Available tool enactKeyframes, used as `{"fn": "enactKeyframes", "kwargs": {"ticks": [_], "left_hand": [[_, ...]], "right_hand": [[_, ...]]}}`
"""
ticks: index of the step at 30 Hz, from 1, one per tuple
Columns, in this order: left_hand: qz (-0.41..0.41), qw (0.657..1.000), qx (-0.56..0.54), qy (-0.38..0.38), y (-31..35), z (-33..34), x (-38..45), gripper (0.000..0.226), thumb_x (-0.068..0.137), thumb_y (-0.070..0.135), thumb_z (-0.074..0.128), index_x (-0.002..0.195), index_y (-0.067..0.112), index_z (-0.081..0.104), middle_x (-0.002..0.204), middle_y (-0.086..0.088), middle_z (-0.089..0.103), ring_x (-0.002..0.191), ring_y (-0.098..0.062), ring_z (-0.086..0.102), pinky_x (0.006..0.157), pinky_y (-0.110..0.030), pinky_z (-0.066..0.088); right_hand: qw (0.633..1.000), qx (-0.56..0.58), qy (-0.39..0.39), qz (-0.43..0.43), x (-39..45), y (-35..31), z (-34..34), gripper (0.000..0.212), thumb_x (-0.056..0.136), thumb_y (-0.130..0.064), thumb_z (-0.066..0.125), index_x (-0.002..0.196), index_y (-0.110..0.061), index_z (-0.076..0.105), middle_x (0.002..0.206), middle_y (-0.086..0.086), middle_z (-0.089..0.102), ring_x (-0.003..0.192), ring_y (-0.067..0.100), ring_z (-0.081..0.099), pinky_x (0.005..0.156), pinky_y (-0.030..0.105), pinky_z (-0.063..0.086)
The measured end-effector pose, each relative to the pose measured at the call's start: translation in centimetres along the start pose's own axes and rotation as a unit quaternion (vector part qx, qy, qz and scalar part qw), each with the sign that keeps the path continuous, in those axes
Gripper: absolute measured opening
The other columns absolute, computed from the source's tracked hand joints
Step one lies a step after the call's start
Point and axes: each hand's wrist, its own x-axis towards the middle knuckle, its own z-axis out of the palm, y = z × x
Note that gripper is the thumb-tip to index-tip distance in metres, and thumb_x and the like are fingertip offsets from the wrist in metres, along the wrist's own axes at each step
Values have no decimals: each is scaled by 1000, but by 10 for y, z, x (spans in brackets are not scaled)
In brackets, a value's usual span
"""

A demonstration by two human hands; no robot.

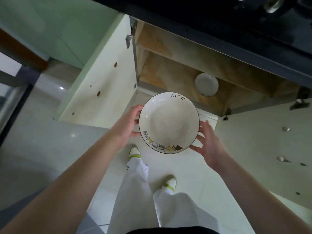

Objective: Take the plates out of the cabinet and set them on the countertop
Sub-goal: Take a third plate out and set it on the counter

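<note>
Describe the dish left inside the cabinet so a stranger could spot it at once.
Under the dark countertop, the open cabinet has a wooden shelf. On it sits one small plain white dish, beyond the held plate. Unlike that plate, it bears no lettering or cartoons.

White cartoon-rimmed plate point(169, 123) level before cabinet point(177, 68); another inside point(206, 84).
</note>
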Motion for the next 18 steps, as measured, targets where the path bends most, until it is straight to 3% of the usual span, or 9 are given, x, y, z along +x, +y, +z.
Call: {"fn": "enactKeyframes", "kwargs": {"ticks": [3, 7, 10, 14, 18], "left_hand": [[22, 1000, 20, -11, 3, 29, -31, 47, 71, 59, 42, 104, 37, 67, 110, 16, 66, 104, -4, 61, 75, -36, 57], [48, 997, 53, -16, 10, 72, -86, 43, 76, 59, 42, 102, 38, 69, 110, 16, 67, 102, -5, 63, 73, -38, 59], [75, 993, 87, -32, 22, 102, -128, 38, 93, 53, 36, 109, 37, 67, 116, 11, 65, 105, -11, 63, 77, -42, 59], [129, 983, 123, -39, 46, 130, -177, 43, 99, 50, 32, 121, 32, 64, 118, 7, 62, 105, -14, 63, 66, -35, 60], [190, 971, 133, -49, 73, 146, -219, 39, 101, 47, 30, 111, 37, 67, 112, 13, 64, 95, -8, 65, 59, -27, 57]], "right_hand": [[1000, 2, 5, -20, -30, -7, -33, 34, 100, -48, 35, 109, -36, 66, 125, -7, 61, 116, 15, 58, 72, 36, 58], [999, -3, 22, -33, -88, -21, -83, 41, 100, -51, 35, 127, -29, 56, 132, -4, 55, 118, 18, 55, 78, 41, 57], [998, -8, 31, -46, -136, -32, -120, 45, 100, -52, 36, 131, -26, 54, 132, -1, 53, 117, 20, 54, 75, 39, 58], [996, 8, 29, -84, -190, -46, -155, 43, 98, -54, 39, 126, -26, 56, 127, -2, 55, 110, 17, 56, 67, 36, 59], [991, 60, 18, -120, -233, -58, -171, 52, 99, -51, 38, 138, -19, 48, 132, 3, 52, 116, 24, 54, 68, 39, 60]]}}
